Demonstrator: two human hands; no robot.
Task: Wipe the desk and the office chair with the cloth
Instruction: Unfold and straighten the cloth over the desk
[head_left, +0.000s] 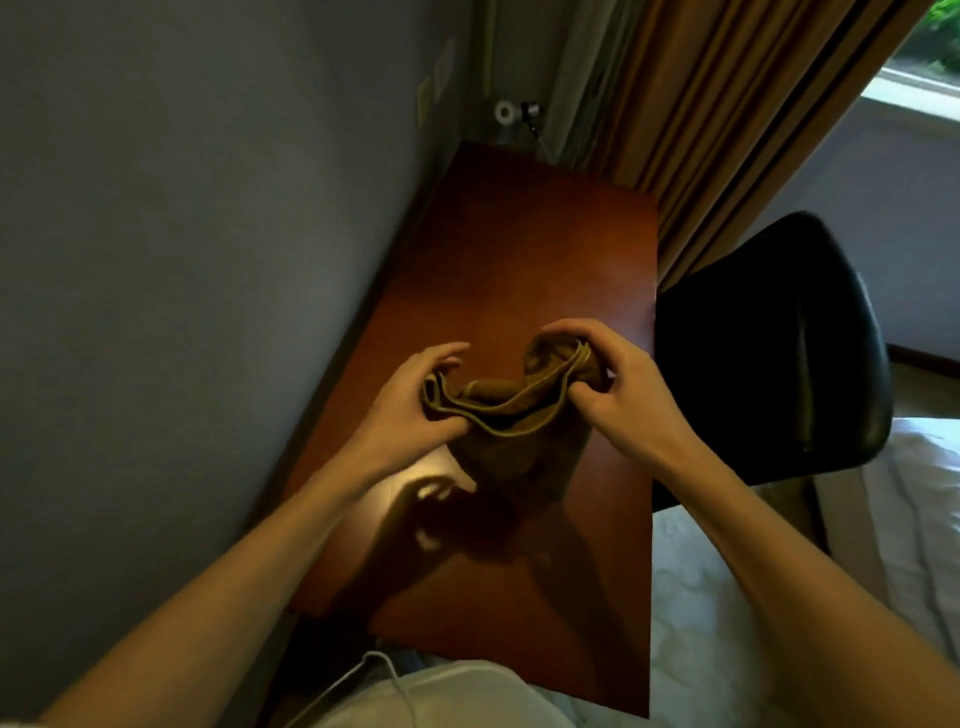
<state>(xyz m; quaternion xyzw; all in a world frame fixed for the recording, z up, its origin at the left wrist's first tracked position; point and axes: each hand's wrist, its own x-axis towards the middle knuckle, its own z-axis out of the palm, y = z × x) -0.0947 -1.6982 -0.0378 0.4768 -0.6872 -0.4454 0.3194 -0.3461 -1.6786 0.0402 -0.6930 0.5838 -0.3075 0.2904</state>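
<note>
Wall (182, 260): we see a plain grey-blue wall along the left edge of the counter.
Curtain (701, 130): tan, pleated, hanging behind the counter's far right corner and down to the chair.
Counter (519, 249): a reddish-brown wooden top running away from us, its surface bare apart from our shadows and a bright patch of light near our left wrist.
Office chair (769, 353): black and glossy, just beside the counter's right edge, its back towards the curtain.
Bed (893, 519): white bedding at the lower right, beside the chair.
Cloth (514, 431): olive-brown, soft and crumpled, with a lighter stitched hem that curls along its upper edge; we hold it above the middle of the counter, stretched between both hands, the lower part sagging in a loose pouch. Whether it touches the wood, we cannot tell.
Left hand (410, 410): thumb and inner fingers pinch the cloth's left edge, while the outer fingers (447, 353) spread loosely.
Right hand (618, 379): its fingers are curled tight around the bunched right end of the cloth.
Lamp (511, 117): a small, pale fixture at the far end of the counter; its details are too dim to tell.
Cable (384, 670): thin and white, at the near edge.
</note>
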